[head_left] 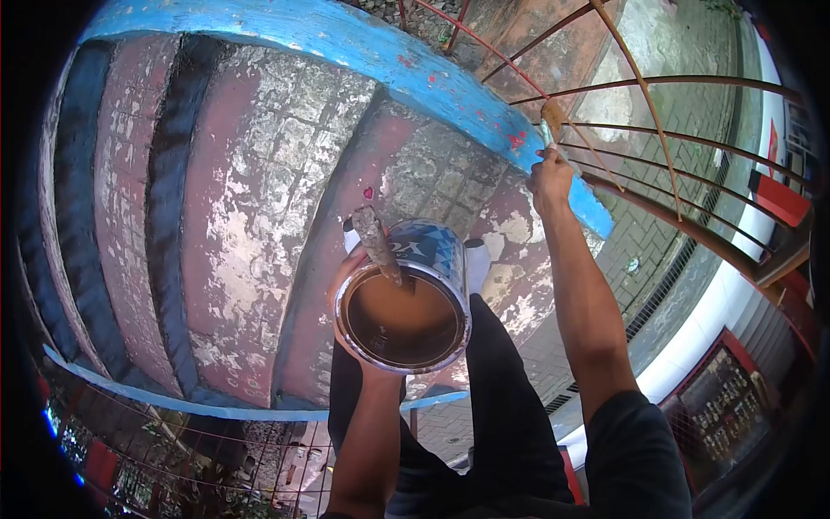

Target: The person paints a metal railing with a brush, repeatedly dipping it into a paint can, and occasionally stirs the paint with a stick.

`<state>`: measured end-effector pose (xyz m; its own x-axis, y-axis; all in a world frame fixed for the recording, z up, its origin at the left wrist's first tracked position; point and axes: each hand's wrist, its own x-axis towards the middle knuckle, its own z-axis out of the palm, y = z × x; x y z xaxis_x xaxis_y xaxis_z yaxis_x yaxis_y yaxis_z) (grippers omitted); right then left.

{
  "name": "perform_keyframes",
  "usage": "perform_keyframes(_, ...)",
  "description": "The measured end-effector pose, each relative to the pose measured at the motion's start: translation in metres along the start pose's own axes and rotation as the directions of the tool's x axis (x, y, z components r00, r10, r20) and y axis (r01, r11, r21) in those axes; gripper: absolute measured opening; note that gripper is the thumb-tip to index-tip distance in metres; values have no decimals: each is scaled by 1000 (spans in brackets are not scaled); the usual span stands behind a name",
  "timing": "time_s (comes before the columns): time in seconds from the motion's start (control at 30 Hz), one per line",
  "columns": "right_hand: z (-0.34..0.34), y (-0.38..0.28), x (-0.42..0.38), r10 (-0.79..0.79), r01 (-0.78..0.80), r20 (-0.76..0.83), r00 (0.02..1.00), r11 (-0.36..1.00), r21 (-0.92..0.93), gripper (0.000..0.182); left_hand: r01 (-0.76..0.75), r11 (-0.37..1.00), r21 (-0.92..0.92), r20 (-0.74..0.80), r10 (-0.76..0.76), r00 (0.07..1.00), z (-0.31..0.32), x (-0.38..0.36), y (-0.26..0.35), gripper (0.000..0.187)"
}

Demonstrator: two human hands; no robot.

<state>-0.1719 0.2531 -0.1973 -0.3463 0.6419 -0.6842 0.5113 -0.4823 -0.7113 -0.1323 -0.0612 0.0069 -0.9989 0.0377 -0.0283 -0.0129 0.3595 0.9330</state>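
In my left hand (344,281) I carry a paint can (429,246) with a blue and white label, fingers wrapped round its side. Brownish paint (396,303) lies inside it, and a paint-crusted stick (373,238) leans out over the rim. My right hand (552,180) is stretched forward, closed round the handle of a paintbrush (552,117). The brush's bristles are right at a thin bar of the rusty metal railing (644,82). Just beside that hand runs the blue-painted edge of the steps (484,104), splashed with red.
Worn steps with peeling reddish paint (251,199) and dark blue risers (177,199) descend around my legs. Beyond the railing lies a paved walkway (683,199) with a drain grate (666,290). A wire fence (285,458) borders the lower left.
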Motion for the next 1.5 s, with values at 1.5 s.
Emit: perform_keyframes(1.5, 10, -19, 8, -34, 32, 81, 996, 999, 27, 33, 318, 941, -119, -509, -333, 794, -53, -22, -19, 94)
